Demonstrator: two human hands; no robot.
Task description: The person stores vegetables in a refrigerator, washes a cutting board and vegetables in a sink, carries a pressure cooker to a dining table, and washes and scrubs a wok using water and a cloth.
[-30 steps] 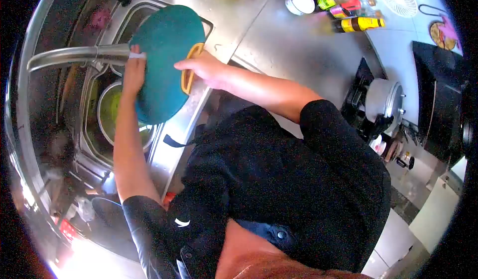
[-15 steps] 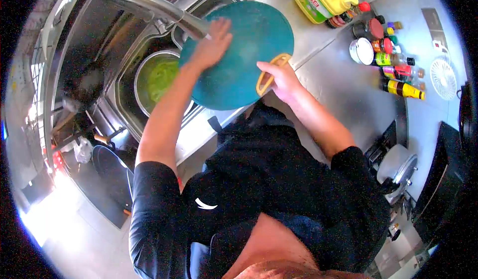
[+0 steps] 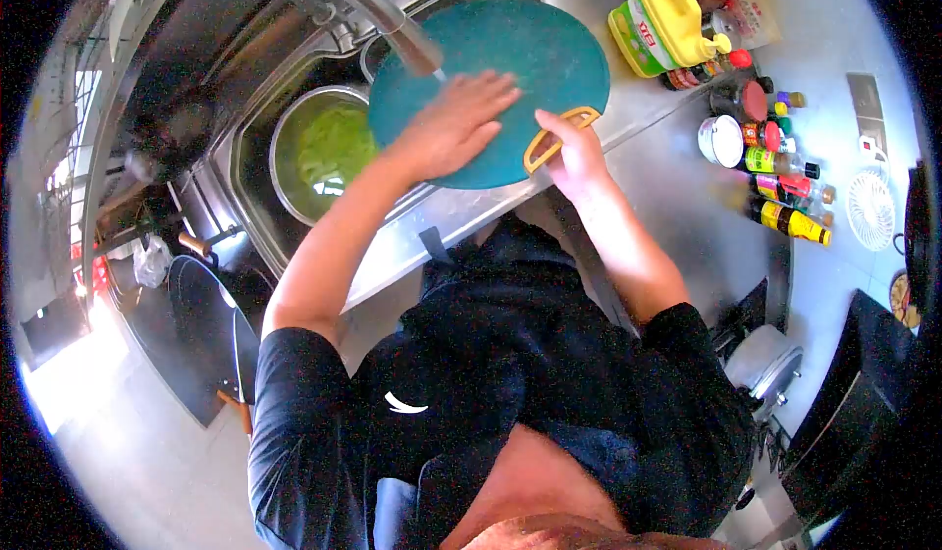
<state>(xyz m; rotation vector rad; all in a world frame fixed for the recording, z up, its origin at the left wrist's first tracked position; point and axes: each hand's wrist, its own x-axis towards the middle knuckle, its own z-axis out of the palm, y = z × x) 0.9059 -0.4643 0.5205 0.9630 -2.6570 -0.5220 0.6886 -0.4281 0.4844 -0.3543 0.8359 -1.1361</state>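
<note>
A round green cutting board (image 3: 545,50) is held beneath the faucet (image 3: 388,15), partly over the sink. My right hand (image 3: 577,157) grips its yellow handle (image 3: 540,150), fingers wrapped round it. Flat on the board's face lies my left hand (image 3: 456,123), its fingers stretched out just below the spout tip. A short pale streak, perhaps water, shows under the spout. Left of the board, a metal bowl (image 3: 278,162) sits in the sink (image 3: 235,182) with green leafy vegetables (image 3: 339,148) in it.
On the counter (image 3: 653,172) to the right stand a yellow jug (image 3: 667,25), a white tub (image 3: 719,141) and several sauce bottles (image 3: 785,218). A small white fan (image 3: 871,207) is beyond them. At lower left is a dark pan (image 3: 201,305); a pot (image 3: 760,368) is at lower right.
My left hand has slid across the board, down and to the right. The board has shifted and turned slightly with my right hand on its handle. The whole view has moved a little.
</note>
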